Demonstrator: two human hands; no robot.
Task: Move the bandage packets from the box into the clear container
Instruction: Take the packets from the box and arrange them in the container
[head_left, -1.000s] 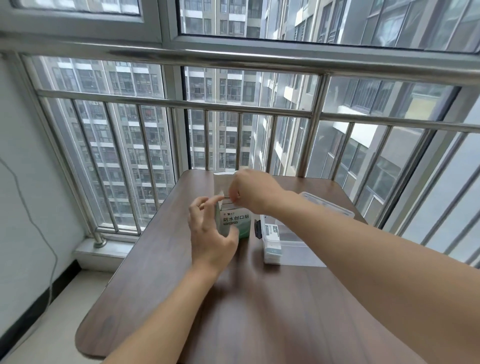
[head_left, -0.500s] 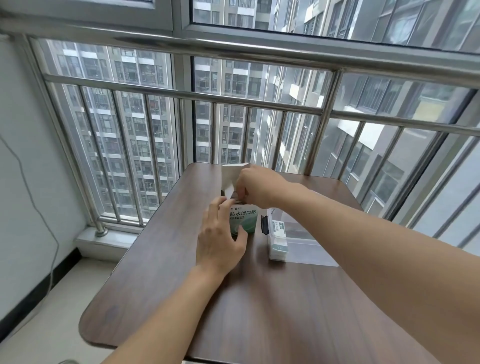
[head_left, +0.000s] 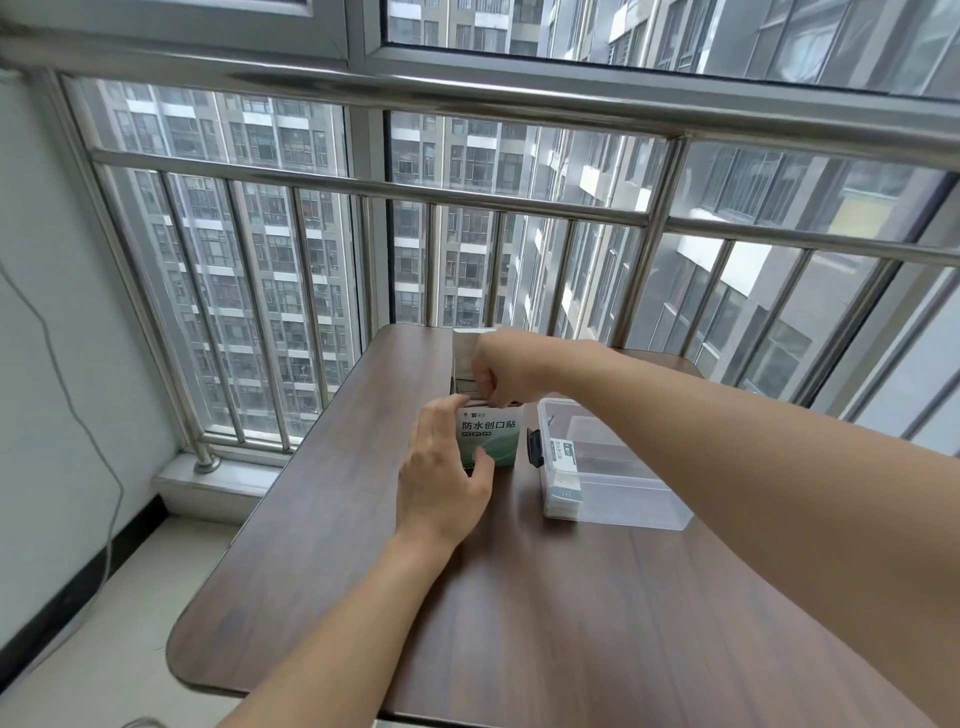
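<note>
2 hands work the small white-and-green cardboard bandage box (head_left: 488, 434): left hand (head_left: 444, 475) grips its near-left side, right hand (head_left: 501, 371) pinches packets inside. Next, lift them right into the clear plastic container (head_left: 618, 493).

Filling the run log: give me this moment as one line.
left hand: holds box | right hand: fingers in box top | clear container: some packets inside | phase: drawing packets

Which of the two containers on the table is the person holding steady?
The green and white cardboard box. The left hand grips its side while the right hand reaches into its open top. The clear container beside it lies untouched.
</note>
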